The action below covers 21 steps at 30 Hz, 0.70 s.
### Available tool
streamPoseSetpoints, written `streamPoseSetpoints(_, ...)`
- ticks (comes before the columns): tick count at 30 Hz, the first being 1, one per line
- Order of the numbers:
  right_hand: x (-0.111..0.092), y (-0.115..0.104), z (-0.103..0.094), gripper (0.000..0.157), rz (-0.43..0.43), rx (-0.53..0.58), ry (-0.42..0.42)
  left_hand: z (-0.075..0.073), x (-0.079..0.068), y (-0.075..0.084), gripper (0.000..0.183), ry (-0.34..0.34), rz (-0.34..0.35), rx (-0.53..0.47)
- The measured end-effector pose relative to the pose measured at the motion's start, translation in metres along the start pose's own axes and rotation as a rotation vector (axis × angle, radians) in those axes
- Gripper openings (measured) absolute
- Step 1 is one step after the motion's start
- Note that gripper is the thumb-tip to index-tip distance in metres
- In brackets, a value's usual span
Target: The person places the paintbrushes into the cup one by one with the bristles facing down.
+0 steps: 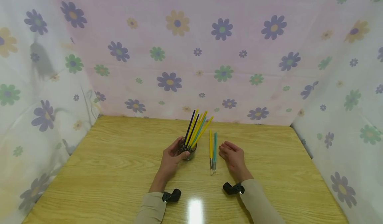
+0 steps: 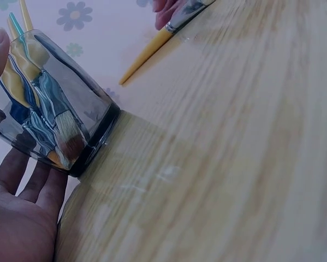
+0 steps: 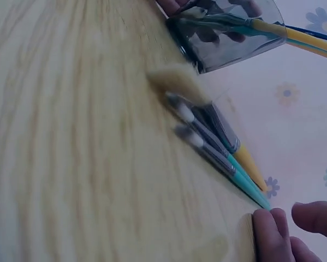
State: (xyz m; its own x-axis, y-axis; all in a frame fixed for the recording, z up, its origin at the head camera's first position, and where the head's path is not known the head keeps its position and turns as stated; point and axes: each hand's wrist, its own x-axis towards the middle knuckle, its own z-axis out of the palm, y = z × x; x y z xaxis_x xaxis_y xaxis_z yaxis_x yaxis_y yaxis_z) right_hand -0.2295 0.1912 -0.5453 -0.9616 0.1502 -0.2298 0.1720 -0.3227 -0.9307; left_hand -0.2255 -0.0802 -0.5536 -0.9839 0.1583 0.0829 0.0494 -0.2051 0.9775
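My left hand (image 1: 170, 158) grips a smoky clear glass cup (image 1: 191, 154), thumb on the near side and fingers round the far side. Several paintbrushes (image 1: 195, 127) with yellow, dark blue and teal handles stand in it, bristles down and handles leaning right. To the right of the cup, a yellow-handled paintbrush (image 1: 210, 145) and two teal paintbrushes (image 1: 215, 147) lie side by side on the table, bristles towards me. Just right of these, my right hand (image 1: 234, 156) rests on its side, fingers loosely bent, holding nothing. In the right wrist view its fingers (image 3: 269, 237) are near the teal handle ends.
The wood-grain table (image 1: 119, 170) spreads out around both hands. Flower-patterned cloth (image 1: 191, 61) hangs behind its back edge and along both sides. A black wrist camera (image 1: 172, 195) sits on the left wrist, another camera (image 1: 233, 188) on the right.
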Motion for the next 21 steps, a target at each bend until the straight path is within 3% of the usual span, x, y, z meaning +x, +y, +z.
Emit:
streamPoseSetpoints(8, -0.0010, -0.0026, 0.0049, 0.051, -0.023, -0.206, 0.000, -0.0015, 0.0008, -0.0005, 0.075, -0.015, 0.009, -0.002)
streamPoseSetpoints(17, 0.0019, 0.0017, 0.0083, 0.053, -0.096, -0.317, 0.016, -0.0013, 0.0003, 0.0007, 0.073, 0.003, 0.018, 0.006)
streamPoseSetpoints(21, 0.0017, 0.0014, 0.0086, 0.050, -0.100, -0.299, 0.031, -0.0006, 0.0002, 0.0009, 0.074, -0.002, 0.011, 0.000)
